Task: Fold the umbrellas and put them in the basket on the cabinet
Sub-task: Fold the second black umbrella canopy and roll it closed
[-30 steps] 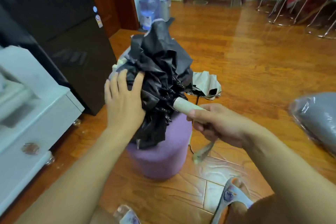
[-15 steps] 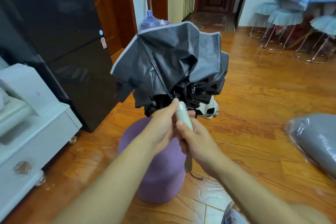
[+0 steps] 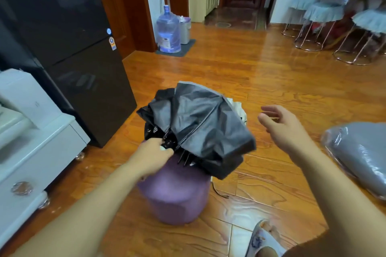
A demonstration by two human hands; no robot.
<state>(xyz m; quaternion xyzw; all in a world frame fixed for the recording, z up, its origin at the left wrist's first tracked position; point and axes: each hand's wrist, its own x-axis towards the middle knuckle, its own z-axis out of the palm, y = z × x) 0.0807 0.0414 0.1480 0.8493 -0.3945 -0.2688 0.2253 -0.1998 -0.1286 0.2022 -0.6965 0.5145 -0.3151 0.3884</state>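
Note:
A collapsed umbrella (image 3: 200,123) with a loose black and grey canopy hangs over the purple stool (image 3: 175,196) in the middle of the view. My left hand (image 3: 151,157) grips its pale handle just under the canopy, and the handle is mostly hidden by my fingers. My right hand (image 3: 282,126) hovers to the right of the canopy with fingers spread, holding nothing. A bit of a second, cream-coloured umbrella (image 3: 237,107) shows behind the black canopy. No basket is in sight.
A white cabinet (image 3: 35,148) stands at the left beside a black fridge (image 3: 69,52). A plastic-wrapped grey bundle (image 3: 359,156) lies on the wooden floor at the right. A water bottle (image 3: 168,29) and chairs (image 3: 325,25) stand farther back. My slippered foot (image 3: 263,240) is at the bottom.
My right hand has let go of the handle and moved out to the right. The umbrella has dropped lower over the stool, held by my left hand alone.

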